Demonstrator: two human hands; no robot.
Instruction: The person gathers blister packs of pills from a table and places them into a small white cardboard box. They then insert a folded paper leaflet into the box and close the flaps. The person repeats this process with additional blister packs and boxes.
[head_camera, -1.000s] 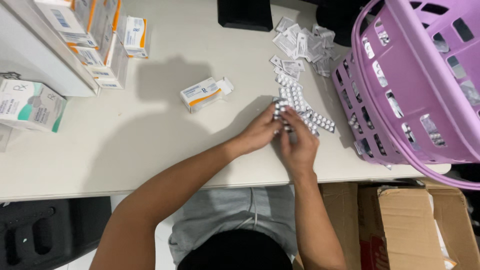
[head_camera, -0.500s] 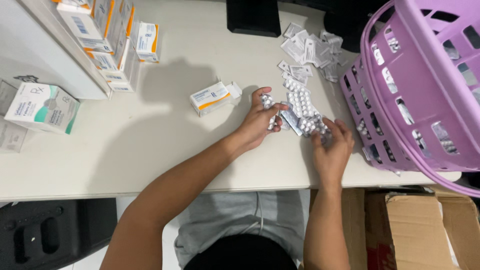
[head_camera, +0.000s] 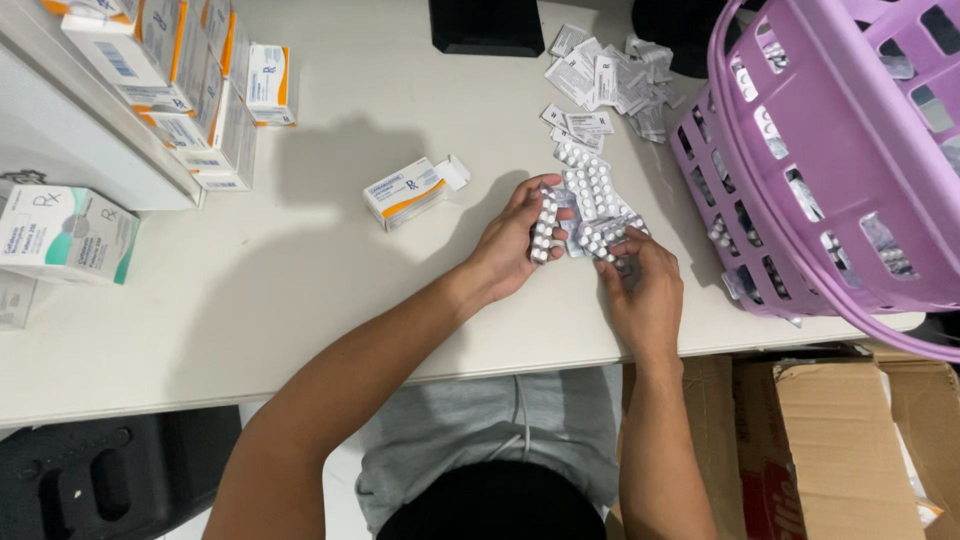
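Both hands are on the pill strips – left hand (head_camera: 515, 245) pinches one blister strip (head_camera: 545, 228) upright-ish, right hand (head_camera: 643, 290) curls over the loose pile of blister strips (head_camera: 592, 200) mid-table. Open white-and-orange box (head_camera: 408, 191) sits just left, leaflets (head_camera: 605, 80) lie farther back, purple basket (head_camera: 840, 150) stands at right.

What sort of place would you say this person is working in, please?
Probably a pharmacy stockroom or medicine-packing desk: blister strips lie loose under both hands, small medicine cartons are stacked at the left, and folded leaflets sit beside a purple basket.
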